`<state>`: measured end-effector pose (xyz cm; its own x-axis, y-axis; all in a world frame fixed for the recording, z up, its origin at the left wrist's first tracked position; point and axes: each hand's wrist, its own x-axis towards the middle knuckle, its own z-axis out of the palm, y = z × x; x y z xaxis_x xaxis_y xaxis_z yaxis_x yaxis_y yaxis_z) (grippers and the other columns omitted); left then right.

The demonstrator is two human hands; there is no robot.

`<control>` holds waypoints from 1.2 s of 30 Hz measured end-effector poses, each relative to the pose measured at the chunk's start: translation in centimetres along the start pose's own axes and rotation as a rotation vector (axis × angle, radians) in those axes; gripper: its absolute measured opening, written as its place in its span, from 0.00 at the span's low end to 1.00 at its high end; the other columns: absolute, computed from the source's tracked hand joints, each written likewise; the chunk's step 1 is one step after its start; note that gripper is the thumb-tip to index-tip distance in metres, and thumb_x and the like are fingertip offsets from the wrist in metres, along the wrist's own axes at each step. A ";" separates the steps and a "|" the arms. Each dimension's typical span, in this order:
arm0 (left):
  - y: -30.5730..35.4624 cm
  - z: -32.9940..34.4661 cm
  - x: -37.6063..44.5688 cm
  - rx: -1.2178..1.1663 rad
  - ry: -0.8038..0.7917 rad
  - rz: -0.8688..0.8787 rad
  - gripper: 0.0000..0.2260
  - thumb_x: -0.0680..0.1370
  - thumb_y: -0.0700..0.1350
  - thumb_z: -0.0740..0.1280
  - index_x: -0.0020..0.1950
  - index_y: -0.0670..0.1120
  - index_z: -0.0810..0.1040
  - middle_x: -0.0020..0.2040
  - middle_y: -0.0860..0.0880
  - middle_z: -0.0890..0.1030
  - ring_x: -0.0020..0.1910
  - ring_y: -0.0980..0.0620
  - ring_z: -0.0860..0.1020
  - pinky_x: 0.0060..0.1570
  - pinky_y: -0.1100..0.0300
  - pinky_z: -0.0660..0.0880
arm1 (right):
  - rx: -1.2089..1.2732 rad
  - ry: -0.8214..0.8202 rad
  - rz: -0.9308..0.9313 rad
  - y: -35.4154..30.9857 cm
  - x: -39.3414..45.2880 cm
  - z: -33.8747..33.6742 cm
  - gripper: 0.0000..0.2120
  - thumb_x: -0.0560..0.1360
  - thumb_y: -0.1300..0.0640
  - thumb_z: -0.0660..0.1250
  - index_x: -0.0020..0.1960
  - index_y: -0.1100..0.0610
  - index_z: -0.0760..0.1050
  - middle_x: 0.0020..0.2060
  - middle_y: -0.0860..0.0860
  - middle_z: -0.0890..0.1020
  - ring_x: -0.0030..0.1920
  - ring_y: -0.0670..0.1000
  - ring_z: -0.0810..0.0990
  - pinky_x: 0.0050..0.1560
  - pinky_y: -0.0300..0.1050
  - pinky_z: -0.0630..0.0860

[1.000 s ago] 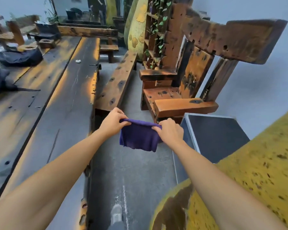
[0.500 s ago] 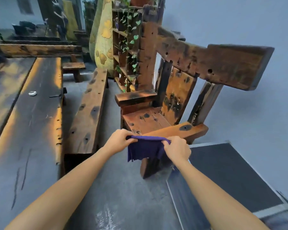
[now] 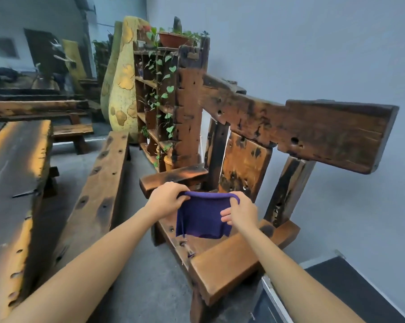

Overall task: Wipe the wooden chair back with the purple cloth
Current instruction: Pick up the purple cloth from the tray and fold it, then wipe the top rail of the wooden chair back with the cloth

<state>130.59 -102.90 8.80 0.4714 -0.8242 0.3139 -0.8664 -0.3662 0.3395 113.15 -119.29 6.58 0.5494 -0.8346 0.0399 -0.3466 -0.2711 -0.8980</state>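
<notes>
A heavy rustic wooden chair stands in front of me. Its back has a thick top rail and a centre slat below it. The purple cloth hangs over the seat, stretched between both hands. My left hand pinches its top left corner. My right hand grips its top right edge. Both hands are in front of the chair back and apart from it.
A long wooden bench runs along the left of the chair, with a wide plank table beyond it. A plant shelf stands behind the chair. A dark metal-edged case sits at lower right, by the grey wall.
The view has moved closer to the chair and turned toward it. Both hands still hold the cloth, which now hangs over the seat instead of the floor.
</notes>
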 end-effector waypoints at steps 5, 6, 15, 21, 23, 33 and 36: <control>-5.0 -1.5 9.8 0.049 0.051 0.035 0.10 0.81 0.47 0.64 0.58 0.52 0.83 0.51 0.51 0.85 0.53 0.49 0.79 0.46 0.56 0.74 | 0.067 -0.037 -0.073 -4.1 9.9 2.3 0.11 0.86 0.55 0.56 0.61 0.49 0.77 0.31 0.46 0.86 0.31 0.51 0.87 0.32 0.43 0.84; -6.1 -2.1 12.2 0.053 0.084 0.032 0.10 0.81 0.47 0.63 0.58 0.52 0.83 0.51 0.51 0.84 0.53 0.49 0.78 0.47 0.54 0.75 | 0.083 -0.034 -0.073 -5.3 12.3 2.9 0.11 0.86 0.55 0.56 0.62 0.49 0.77 0.31 0.47 0.86 0.31 0.52 0.87 0.32 0.44 0.84; -16.3 -4.2 30.6 0.053 0.165 0.101 0.10 0.81 0.48 0.65 0.58 0.54 0.84 0.51 0.54 0.83 0.53 0.50 0.73 0.47 0.52 0.76 | 0.115 0.105 -0.054 -11.4 28.6 9.2 0.10 0.85 0.54 0.60 0.62 0.50 0.78 0.33 0.49 0.86 0.30 0.49 0.87 0.32 0.42 0.84; -23.9 -4.0 42.5 -0.030 0.209 0.201 0.08 0.78 0.53 0.69 0.53 0.56 0.87 0.46 0.56 0.80 0.49 0.53 0.73 0.44 0.52 0.77 | 0.022 0.343 -0.081 -14.0 38.8 13.9 0.06 0.81 0.52 0.69 0.57 0.47 0.80 0.28 0.43 0.85 0.28 0.45 0.85 0.41 0.47 0.86; -26.2 -4.0 46.0 -0.060 0.189 0.212 0.08 0.79 0.53 0.69 0.53 0.56 0.87 0.44 0.56 0.81 0.48 0.53 0.73 0.44 0.52 0.78 | 0.005 0.382 -0.053 -15.1 41.7 15.0 0.05 0.79 0.51 0.71 0.54 0.47 0.81 0.28 0.43 0.85 0.28 0.45 0.85 0.44 0.50 0.86; -31.9 -2.5 62.2 -0.175 0.138 0.314 0.09 0.78 0.55 0.67 0.46 0.53 0.84 0.41 0.55 0.80 0.45 0.53 0.74 0.42 0.56 0.73 | -0.029 0.477 -0.054 -19.8 52.8 17.7 0.08 0.84 0.55 0.62 0.54 0.43 0.77 0.30 0.47 0.86 0.28 0.48 0.85 0.33 0.45 0.83; -32.2 -0.9 66.7 -0.227 0.122 0.370 0.08 0.79 0.53 0.65 0.48 0.54 0.84 0.41 0.57 0.80 0.46 0.54 0.75 0.45 0.54 0.76 | -0.036 0.544 -0.069 -20.0 56.2 17.8 0.09 0.84 0.56 0.61 0.54 0.42 0.76 0.30 0.48 0.86 0.28 0.49 0.85 0.34 0.45 0.82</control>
<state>190.06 -145.65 19.58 0.1648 -0.8199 0.5483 -0.9287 0.0583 0.3663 164.46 -152.21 19.00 0.1029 -0.9392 0.3276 -0.3551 -0.3423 -0.8699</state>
